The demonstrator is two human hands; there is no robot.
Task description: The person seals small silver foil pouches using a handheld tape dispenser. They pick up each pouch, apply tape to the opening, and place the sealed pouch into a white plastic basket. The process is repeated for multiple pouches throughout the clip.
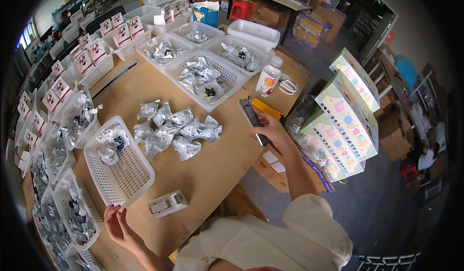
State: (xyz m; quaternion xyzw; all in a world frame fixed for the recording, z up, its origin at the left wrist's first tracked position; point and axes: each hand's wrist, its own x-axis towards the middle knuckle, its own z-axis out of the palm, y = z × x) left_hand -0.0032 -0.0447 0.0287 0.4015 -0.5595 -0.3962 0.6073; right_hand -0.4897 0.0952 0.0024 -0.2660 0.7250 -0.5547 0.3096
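Observation:
My right hand (pixel 274 131), near the table's right edge, grips a dark, flat oblong object (pixel 250 118) with a greyish face; its exact kind is unclear. A yellow object (pixel 266 108) shows just behind it, and I cannot tell whether the hand touches it. My left hand (pixel 121 228) is open, fingers slightly bent, at the near end of a white perforated basket (pixel 121 179). Inside that basket are a silver foil packet (pixel 108 153) and a small dark-blue figure (pixel 119 143). Several foil packets (pixel 176 128) lie heaped mid-table. Beside the basket is a white tape dispenser (pixel 168 203).
White baskets (pixel 210 104) with foil packets and small figures stand at the back. More baskets with packets and cards (pixel 87 58) line the left. A patterned cup (pixel 267 81) and scissors (pixel 289 86) are back right. Pastel printed boxes (pixel 340 126) stand beyond the right edge.

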